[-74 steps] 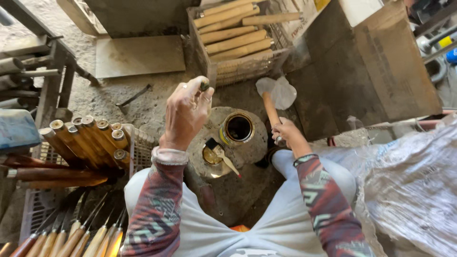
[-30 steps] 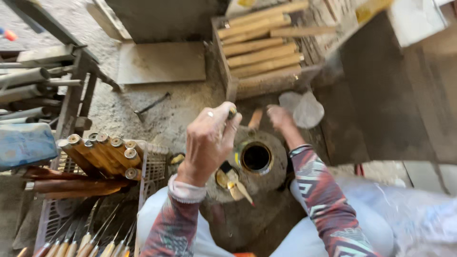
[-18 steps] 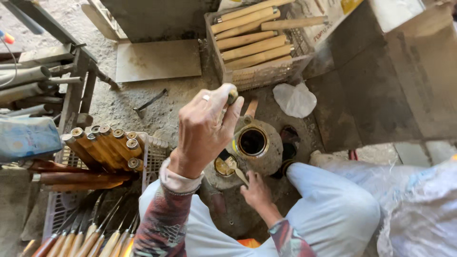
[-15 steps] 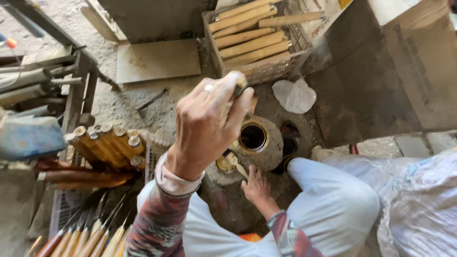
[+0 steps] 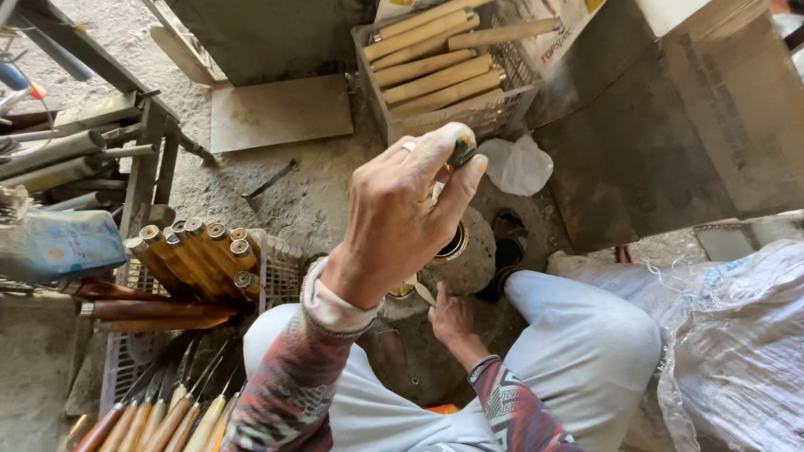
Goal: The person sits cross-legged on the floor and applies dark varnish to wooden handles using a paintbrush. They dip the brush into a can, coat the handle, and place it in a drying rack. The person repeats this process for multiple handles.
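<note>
1. The left hand (image 5: 394, 218) is raised near the middle of the view, fingers curled tight round a small dark-tipped piece (image 5: 462, 149), pinched between thumb and fingertips. What the piece is cannot be told; most of it is hidden by the hand.
2. The piece is held high, over the round block (image 5: 473, 259) and the tin (image 5: 453, 244) on it, presumably so that it stays above the work point.
3. The right hand (image 5: 452, 318) is kept low between the knees, just near the block's base. Whether anything is gripped there cannot be told; the fingers are hidden.
4. A pale blade-like bit (image 5: 421, 292) lies beside the right hand, touching or nearly touching the block.
5. Far of the block, a crate (image 5: 502, 100) of plain wooden handles (image 5: 435, 79) is seen; a white bag (image 5: 519, 166) lies just right of it.
6. At left, handles with metal rings (image 5: 201, 255) are stacked on a mesh tray (image 5: 276, 276), ends turned towards the sitter, seemingly for easy reach.
7. Near left, finished tools (image 5: 163, 418) lie side by side, apart from the bare stock.
</note>
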